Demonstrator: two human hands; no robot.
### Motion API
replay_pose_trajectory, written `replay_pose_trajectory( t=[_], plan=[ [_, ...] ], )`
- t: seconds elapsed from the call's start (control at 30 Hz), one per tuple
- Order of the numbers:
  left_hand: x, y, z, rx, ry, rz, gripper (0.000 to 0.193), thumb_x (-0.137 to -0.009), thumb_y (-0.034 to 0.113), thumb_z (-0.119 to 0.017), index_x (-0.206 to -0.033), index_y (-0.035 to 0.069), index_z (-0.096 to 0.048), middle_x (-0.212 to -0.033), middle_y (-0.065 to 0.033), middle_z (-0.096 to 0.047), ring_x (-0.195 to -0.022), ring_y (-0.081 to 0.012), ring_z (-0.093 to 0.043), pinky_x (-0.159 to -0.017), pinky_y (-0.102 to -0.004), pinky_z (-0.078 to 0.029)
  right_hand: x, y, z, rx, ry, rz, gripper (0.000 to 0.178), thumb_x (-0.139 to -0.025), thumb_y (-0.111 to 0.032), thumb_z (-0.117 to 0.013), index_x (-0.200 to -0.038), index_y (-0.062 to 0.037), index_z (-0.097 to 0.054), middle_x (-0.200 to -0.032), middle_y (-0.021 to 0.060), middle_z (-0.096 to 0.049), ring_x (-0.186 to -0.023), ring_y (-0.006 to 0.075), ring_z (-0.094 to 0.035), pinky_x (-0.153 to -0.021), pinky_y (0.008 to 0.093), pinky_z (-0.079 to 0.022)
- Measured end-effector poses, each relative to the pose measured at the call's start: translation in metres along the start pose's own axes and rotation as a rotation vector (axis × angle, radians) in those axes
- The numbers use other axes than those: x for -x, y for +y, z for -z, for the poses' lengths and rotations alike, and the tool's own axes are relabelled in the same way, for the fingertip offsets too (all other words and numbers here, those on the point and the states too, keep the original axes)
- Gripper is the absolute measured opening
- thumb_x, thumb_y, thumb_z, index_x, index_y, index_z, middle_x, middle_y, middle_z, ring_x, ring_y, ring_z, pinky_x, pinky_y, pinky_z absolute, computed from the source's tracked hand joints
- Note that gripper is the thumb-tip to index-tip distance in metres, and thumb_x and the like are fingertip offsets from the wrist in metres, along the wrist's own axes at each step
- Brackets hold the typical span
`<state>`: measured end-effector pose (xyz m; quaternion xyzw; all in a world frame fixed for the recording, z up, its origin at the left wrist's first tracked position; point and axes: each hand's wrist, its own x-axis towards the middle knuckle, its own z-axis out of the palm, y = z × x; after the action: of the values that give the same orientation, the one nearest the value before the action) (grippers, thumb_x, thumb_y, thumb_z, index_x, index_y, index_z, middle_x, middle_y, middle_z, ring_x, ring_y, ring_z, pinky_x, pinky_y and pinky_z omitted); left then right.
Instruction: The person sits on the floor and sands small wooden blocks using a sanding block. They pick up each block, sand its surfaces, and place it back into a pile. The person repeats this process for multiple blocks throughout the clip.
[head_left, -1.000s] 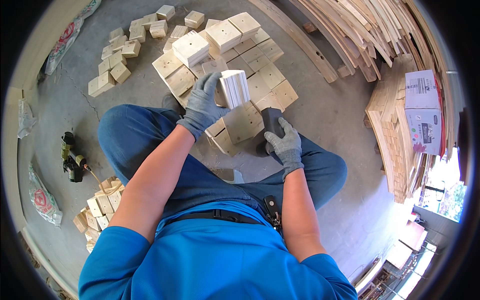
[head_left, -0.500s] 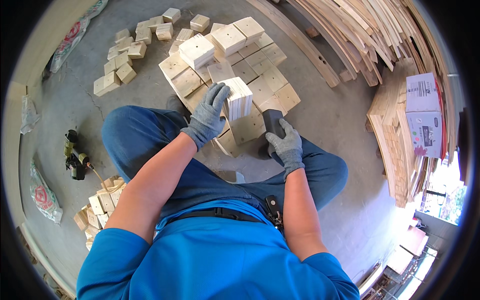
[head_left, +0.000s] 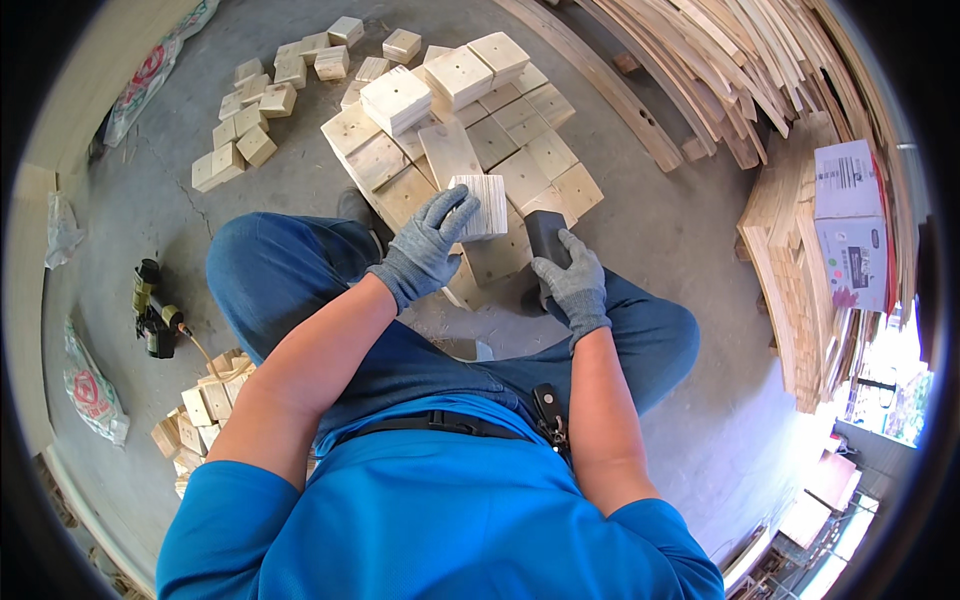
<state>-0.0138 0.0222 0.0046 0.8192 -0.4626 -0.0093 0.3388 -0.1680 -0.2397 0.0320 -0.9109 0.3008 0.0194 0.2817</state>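
Left hand [head_left: 428, 246] grips the wooden block [head_left: 484, 208] from eight o'clock, best held steady; right hand [head_left: 574, 284] clasps the dark tool [head_left: 545, 236] at its four o'clock.

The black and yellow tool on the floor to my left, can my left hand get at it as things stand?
Probably not directly: your grey-gloved left hand has its grip on a pale wooden block, and your bent, blue-jeaned left knee lies between it and the black and yellow tool.
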Motion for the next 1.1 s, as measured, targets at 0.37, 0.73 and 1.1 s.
replay_pose_trajectory(
  t=[0.37,0.73,1.1],
  plan=[
    [-0.005,-0.017,0.003,0.159,0.037,0.203,0.134,-0.064,0.033,-0.101,-0.168,0.003,-0.023,-0.167,-0.0270,-0.034,-0.154,-0.0437,-0.039,-0.128,-0.0441,-0.038,0.000,0.002,0.002,-0.033,0.030,0.013,0.083,-0.080,-0.044,-0.092,-0.149,-0.0081,-0.062,-0.134,0.0243,-0.068,-0.124,0.0391,-0.066,-0.108,0.0459,-0.053],
    [-0.029,-0.022,-0.009,0.383,-0.102,0.464,0.139,-0.061,0.040,-0.102,-0.168,0.000,-0.024,-0.165,-0.0268,-0.040,-0.153,-0.0417,-0.043,-0.127,-0.0414,-0.038,0.024,-0.031,0.019,-0.038,0.174,0.192,0.079,-0.080,-0.037,-0.093,-0.147,-0.0050,-0.064,-0.135,0.0248,-0.066,-0.124,0.0410,-0.064,-0.108,0.0472,-0.052],
    [-0.035,-0.019,-0.006,0.490,-0.045,0.472,0.108,-0.064,0.033,-0.099,-0.154,0.006,-0.044,-0.144,-0.0237,-0.056,-0.138,-0.0406,-0.056,-0.119,-0.0430,-0.046,0.038,-0.094,-0.008,0.166,0.196,0.608,0.079,-0.076,-0.032,-0.092,-0.147,-0.0142,-0.063,-0.137,0.0241,-0.060,-0.120,0.0457,-0.059,-0.102,0.0561,-0.049]
  ],
)
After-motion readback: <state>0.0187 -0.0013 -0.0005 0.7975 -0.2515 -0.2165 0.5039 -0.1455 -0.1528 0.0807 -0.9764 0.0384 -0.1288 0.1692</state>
